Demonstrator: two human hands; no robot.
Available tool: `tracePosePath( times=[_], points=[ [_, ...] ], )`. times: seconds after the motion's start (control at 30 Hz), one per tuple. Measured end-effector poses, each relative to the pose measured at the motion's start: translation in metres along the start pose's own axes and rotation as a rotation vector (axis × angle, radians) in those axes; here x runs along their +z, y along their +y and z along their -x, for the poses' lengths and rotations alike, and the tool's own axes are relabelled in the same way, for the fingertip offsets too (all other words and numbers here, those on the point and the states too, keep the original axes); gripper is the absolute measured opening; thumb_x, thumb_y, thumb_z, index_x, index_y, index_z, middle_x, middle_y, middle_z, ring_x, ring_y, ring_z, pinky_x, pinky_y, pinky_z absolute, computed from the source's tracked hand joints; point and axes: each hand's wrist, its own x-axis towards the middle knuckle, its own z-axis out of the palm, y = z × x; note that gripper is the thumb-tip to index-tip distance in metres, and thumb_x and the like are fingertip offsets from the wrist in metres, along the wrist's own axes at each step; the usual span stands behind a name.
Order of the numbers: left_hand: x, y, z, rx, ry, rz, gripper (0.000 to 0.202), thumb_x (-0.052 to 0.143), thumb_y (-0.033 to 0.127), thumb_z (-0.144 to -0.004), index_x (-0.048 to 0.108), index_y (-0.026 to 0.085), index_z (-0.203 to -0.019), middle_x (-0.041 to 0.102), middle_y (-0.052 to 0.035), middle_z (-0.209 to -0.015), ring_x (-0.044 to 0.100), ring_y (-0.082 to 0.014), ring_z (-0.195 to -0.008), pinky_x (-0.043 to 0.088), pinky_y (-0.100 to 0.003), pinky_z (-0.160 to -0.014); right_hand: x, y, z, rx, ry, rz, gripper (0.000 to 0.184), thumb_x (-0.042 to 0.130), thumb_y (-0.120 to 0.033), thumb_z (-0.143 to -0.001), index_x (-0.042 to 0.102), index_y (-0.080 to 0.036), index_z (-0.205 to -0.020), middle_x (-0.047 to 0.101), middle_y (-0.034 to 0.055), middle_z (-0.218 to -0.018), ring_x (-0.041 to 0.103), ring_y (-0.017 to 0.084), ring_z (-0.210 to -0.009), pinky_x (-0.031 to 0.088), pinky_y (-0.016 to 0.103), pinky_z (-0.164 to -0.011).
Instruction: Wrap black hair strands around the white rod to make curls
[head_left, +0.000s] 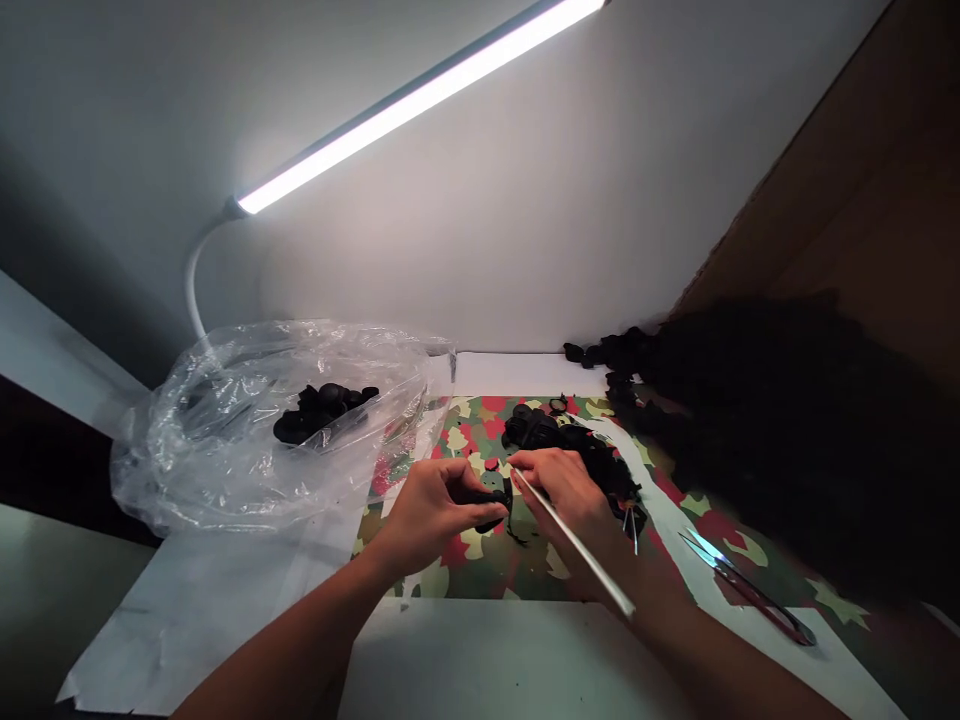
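Observation:
My left hand [435, 505] is closed around a small black part [491, 497], pinched between thumb and fingers above the camouflage-patterned mat [480, 560]. My right hand [570, 490] grips a thin metal rod [577, 545] like a pen, its tip meeting the black part. Just behind my hands, several more small black parts [555, 435] lie in a pile on the mat.
A clear plastic bag [247, 430] with black parts [322, 410] inside lies at the left. A large heap of black pieces [787, 430] fills the right side. Thread snips [750, 590] lie on the mat at the right. A lit lamp bar [420, 95] hangs overhead.

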Motion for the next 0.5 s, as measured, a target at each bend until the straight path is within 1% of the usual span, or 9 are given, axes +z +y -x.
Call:
tracePosePath(
  times=[0.07, 0.1, 0.17, 0.2, 0.27, 0.33, 0.4, 0.43, 0.5],
  points=[
    [-0.001, 0.002, 0.001, 0.03, -0.013, 0.078, 0.032, 0.088, 0.03, -0.068, 0.06, 0.014, -0.066, 0.064, 0.0003, -0.065, 0.061, -0.0122, -0.062, 0.051, -0.024, -0.06, -0.006, 0.001, -0.004, 0.15, -0.027, -0.091, 0.015, 0.052, -0.024, -0.099, 0.061, -0.022, -0.087, 0.072, 0.0064, -0.093, 0.065, 0.024, -0.085, 0.047, 0.04, -0.082],
    [-0.002, 0.003, 0.001, 0.041, -0.018, 0.109, 0.032, 0.088, 0.03, -0.068, 0.061, 0.014, -0.067, 0.065, -0.0002, -0.066, 0.062, -0.0125, -0.063, 0.052, -0.025, -0.061, -0.01, 0.0, -0.006, 0.222, -0.045, -0.151, 0.018, 0.055, -0.025, -0.097, 0.059, -0.022, -0.08, 0.072, 0.0062, -0.096, 0.066, 0.024, -0.086, 0.048, 0.038, -0.081],
    [-0.002, 0.004, 0.001, 0.049, -0.027, 0.143, 0.031, 0.089, 0.03, -0.067, 0.063, 0.013, -0.069, 0.067, -0.001, -0.068, 0.064, -0.0132, -0.064, 0.054, -0.025, -0.062, -0.017, -0.004, -0.01, 0.321, -0.065, -0.284, 0.025, 0.059, -0.026, -0.094, 0.052, -0.022, -0.07, 0.07, 0.0071, -0.109, 0.066, 0.025, -0.098, 0.049, 0.037, -0.082],
    [-0.003, 0.004, 0.001, 0.049, -0.028, 0.148, 0.03, 0.09, 0.029, -0.067, 0.064, 0.013, -0.07, 0.068, -0.0013, -0.069, 0.065, -0.0135, -0.065, 0.054, -0.025, -0.062, -0.02, -0.007, -0.011, 0.348, -0.062, -0.355, 0.027, 0.059, -0.025, -0.092, 0.049, -0.022, -0.068, 0.069, 0.0076, -0.115, 0.065, 0.026, -0.105, 0.049, 0.037, -0.084],
    [-0.002, 0.004, 0.001, 0.051, -0.02, 0.119, 0.03, 0.091, 0.028, -0.064, 0.066, 0.013, -0.073, 0.069, -0.0019, -0.071, 0.065, -0.0143, -0.067, 0.054, -0.025, -0.062, -0.023, -0.01, -0.011, 0.382, -0.056, -0.492, 0.02, 0.058, -0.024, -0.092, 0.052, -0.021, -0.073, 0.065, 0.0086, -0.121, 0.063, 0.026, -0.111, 0.05, 0.038, -0.088],
    [-0.001, 0.005, 0.0, 0.061, -0.005, 0.061, 0.031, 0.092, 0.026, -0.062, 0.068, 0.014, -0.077, 0.071, -0.0029, -0.075, 0.066, -0.0155, -0.071, 0.055, -0.026, -0.065, -0.023, -0.009, -0.01, 0.433, -0.059, -0.613, 0.01, 0.053, -0.023, -0.092, 0.059, -0.021, -0.085, 0.066, 0.0084, -0.114, 0.066, 0.024, -0.103, 0.051, 0.036, -0.084],
    [-0.001, 0.005, 0.0, 0.074, 0.002, 0.017, 0.033, 0.093, 0.027, -0.061, 0.07, 0.014, -0.081, 0.073, -0.0041, -0.08, 0.068, -0.0173, -0.076, 0.056, -0.027, -0.069, -0.02, -0.007, -0.008, 0.482, -0.096, -0.704, 0.013, 0.049, -0.025, -0.094, 0.061, -0.022, -0.095, 0.067, 0.0061, -0.101, 0.066, 0.021, -0.088, 0.051, 0.032, -0.073],
    [-0.001, 0.006, 0.0, 0.081, 0.003, 0.005, 0.034, 0.093, 0.028, -0.061, 0.07, 0.014, -0.082, 0.073, -0.0044, -0.081, 0.068, -0.0183, -0.078, 0.057, -0.028, -0.07, -0.018, -0.006, -0.007, 0.507, -0.124, -0.74, 0.014, 0.049, -0.028, -0.095, 0.061, -0.022, -0.097, 0.065, 0.0039, -0.092, 0.063, 0.018, -0.078, 0.049, 0.029, -0.066],
    [0.0, 0.006, 0.0, 0.099, 0.005, -0.015, 0.033, 0.092, 0.029, -0.062, 0.07, 0.014, -0.082, 0.073, -0.0046, -0.081, 0.069, -0.0195, -0.079, 0.057, -0.03, -0.072, -0.014, -0.005, -0.006, 0.565, -0.192, -0.789, 0.022, 0.048, -0.039, -0.099, 0.06, -0.022, -0.095, 0.054, -0.0017, -0.073, 0.05, 0.013, -0.06, 0.039, 0.024, -0.053]
  ],
)
